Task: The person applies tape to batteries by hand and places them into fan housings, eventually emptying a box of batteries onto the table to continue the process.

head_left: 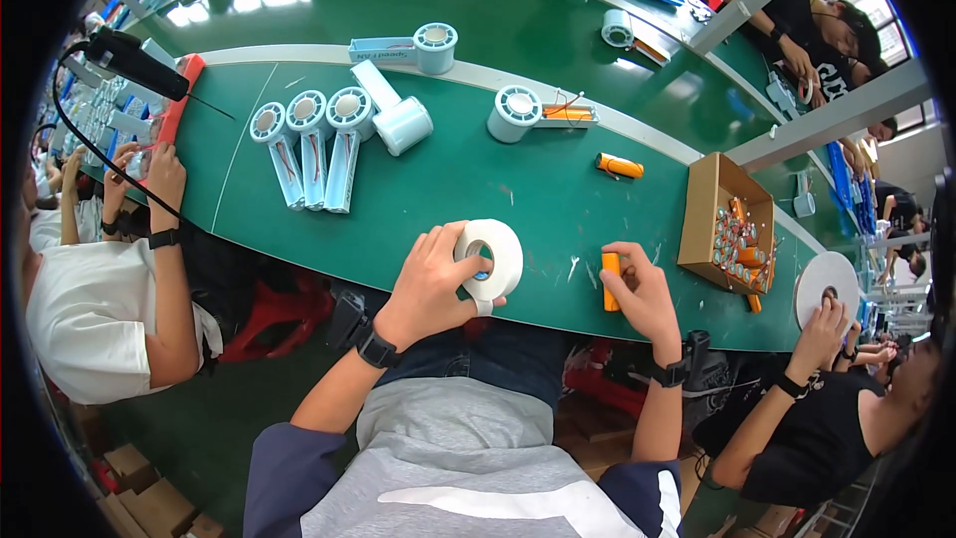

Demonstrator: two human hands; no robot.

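Note:
My left hand [435, 277] grips a roll of white tape [506, 261], its fingers over the rim and the thumb at the core, just above the table's near edge. To the right, my right hand [642, 289] holds an orange cylindrical battery [610, 282] between thumb and fingers. Another orange battery [620, 166] lies farther back on the green table [428, 184]. Beyond the tape, a light-blue handheld fan housing [515, 114] lies with an orange battery and wires showing in its handle.
Several light-blue fan housings [307, 112] lie at the left. A cardboard box [701, 214] of batteries stands at the right. A black electric screwdriver [134, 62] hangs at the far left near a red bin [189, 70]. Co-workers sit on both sides; the right one touches a large white roll [819, 284].

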